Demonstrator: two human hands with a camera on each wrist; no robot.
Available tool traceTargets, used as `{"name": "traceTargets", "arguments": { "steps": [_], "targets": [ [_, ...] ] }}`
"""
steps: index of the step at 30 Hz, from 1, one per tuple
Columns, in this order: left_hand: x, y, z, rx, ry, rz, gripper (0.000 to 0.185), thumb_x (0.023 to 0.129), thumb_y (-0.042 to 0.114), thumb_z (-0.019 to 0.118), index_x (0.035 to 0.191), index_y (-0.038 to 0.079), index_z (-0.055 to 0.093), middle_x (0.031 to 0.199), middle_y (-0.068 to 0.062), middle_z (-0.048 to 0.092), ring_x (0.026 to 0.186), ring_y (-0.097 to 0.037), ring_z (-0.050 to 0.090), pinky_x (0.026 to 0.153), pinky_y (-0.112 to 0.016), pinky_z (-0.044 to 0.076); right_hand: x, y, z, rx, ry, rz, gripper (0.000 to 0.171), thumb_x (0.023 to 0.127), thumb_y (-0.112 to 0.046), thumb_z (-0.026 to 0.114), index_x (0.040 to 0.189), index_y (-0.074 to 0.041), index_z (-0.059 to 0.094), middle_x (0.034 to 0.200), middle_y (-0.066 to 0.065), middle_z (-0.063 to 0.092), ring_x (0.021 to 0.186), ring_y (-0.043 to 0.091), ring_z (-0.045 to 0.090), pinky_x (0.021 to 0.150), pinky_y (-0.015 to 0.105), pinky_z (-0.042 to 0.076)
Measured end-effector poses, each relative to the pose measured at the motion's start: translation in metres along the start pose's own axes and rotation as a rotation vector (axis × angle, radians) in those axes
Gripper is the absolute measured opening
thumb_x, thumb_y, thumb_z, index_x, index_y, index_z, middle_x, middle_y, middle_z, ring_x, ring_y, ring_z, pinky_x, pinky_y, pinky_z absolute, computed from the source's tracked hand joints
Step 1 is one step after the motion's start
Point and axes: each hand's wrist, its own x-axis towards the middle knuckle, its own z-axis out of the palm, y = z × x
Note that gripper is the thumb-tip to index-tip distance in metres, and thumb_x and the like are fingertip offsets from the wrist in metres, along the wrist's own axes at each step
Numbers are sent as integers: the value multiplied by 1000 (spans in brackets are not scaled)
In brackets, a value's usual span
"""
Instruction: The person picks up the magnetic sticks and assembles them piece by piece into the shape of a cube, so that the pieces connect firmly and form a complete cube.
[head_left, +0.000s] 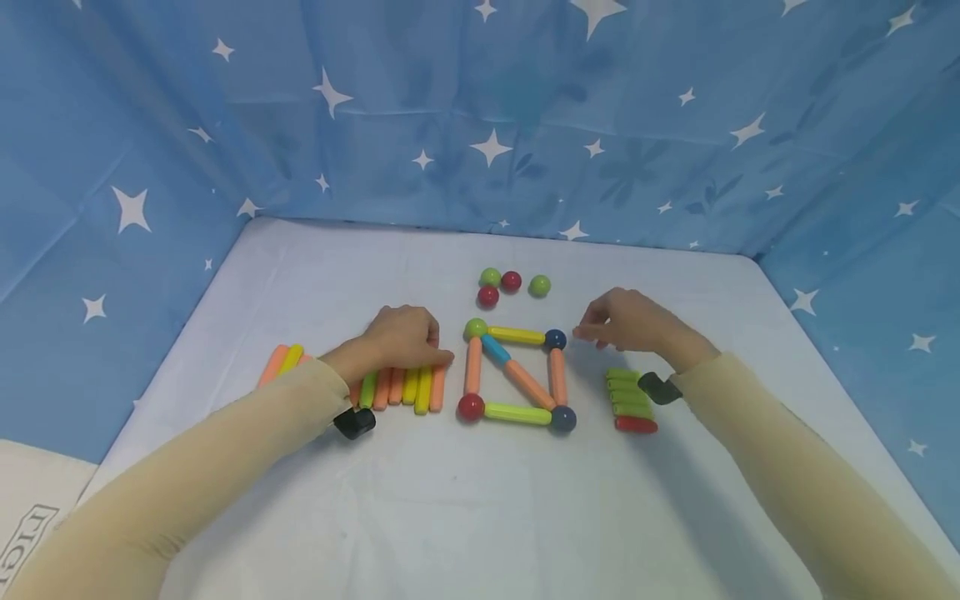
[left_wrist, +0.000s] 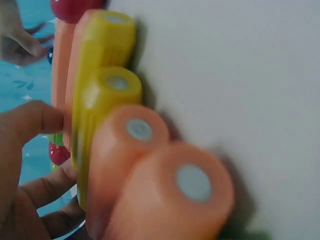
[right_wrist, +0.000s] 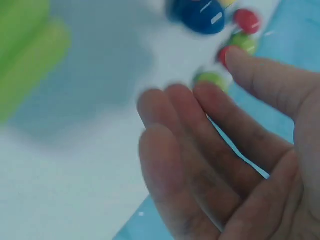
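My left hand (head_left: 405, 337) is over the far ends of a row of orange, yellow and green magnetic rods (head_left: 423, 390). In the left wrist view its thumb (left_wrist: 42, 120) lies against an orange rod, and its other fingertips are at the yellow rods (left_wrist: 107, 45). My right hand (head_left: 618, 321) hovers with loosely bent fingers, holding nothing, near a dark blue ball (head_left: 555, 339). That ball is one corner of a four-sided frame of rods and balls. Its other corners are a green ball (head_left: 476, 328), a red ball (head_left: 471, 407) and another dark blue ball (head_left: 563, 419). A blue-and-orange diagonal (head_left: 525, 379) crosses it.
Several loose red and green balls (head_left: 511, 282) lie behind the frame. A stack of green rods (head_left: 628, 397) with a red rod (head_left: 636, 425) lies at the right, below my right wrist. A blue star-patterned curtain (head_left: 491, 108) borders the white table (head_left: 465, 500).
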Motion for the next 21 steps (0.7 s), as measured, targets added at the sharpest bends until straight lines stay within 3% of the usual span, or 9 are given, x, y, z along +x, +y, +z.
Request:
{"name": "traceTargets", "arguments": {
  "steps": [3,6,10,16,21],
  "targets": [
    [4,-3,3,-105,11,-32,33,90,48,70,76,18,70,62,3,59,65,-18,57,77,-41,44,20,7,-3,-43,86,27,31,97,-24,70,119,-2,71,102,12,72,90,28,68,80,44,55],
    [5,-6,2,-258,29,-73,29,90,45,72,87,16,75,74,1,65,69,-19,58,69,-35,47,38,11,-3,-66,155,-1,36,98,-17,68,129,1,65,116,17,69,103,32,66,90,49,52],
    [2,-7,-2,-419,74,-67,28,90,43,72,95,15,76,90,-1,68,80,-21,58,71,-34,49,57,8,-1,-56,207,-46,43,98,-7,65,140,-1,56,133,20,61,119,36,59,99,52,48],
    [-8,-3,-7,-573,140,11,22,92,38,73,101,18,76,94,3,72,91,-19,66,83,-37,52,73,-5,3,-108,198,-121,56,96,-2,65,149,-4,47,148,19,50,129,37,54,106,52,43],
    [-18,5,-14,-732,153,135,18,92,30,76,104,16,77,92,1,75,92,-25,71,87,-45,54,77,-13,9,-163,192,-131,54,96,-6,68,148,-8,52,143,16,55,129,35,53,108,53,40]
  ]
}}
